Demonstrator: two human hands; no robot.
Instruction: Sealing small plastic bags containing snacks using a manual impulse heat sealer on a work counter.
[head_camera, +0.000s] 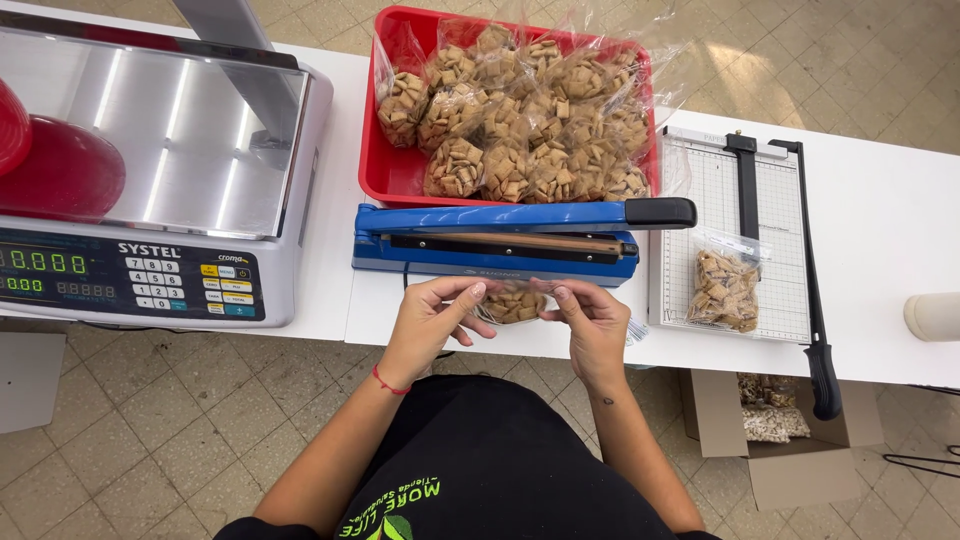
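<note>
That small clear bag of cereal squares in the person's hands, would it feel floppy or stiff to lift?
Probably floppy: the bag is thin clear film, pinched between the left hand and the right hand. Likely light, since the filling is small. The squares look brittle, so squeezing might crush them.

Head camera looks steeply down, close over the white table (880, 230).

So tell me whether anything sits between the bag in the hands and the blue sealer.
Nothing visible does. The left hand and right hand hold the small bag just in front of the blue sealer, with only bare white table between.
</note>
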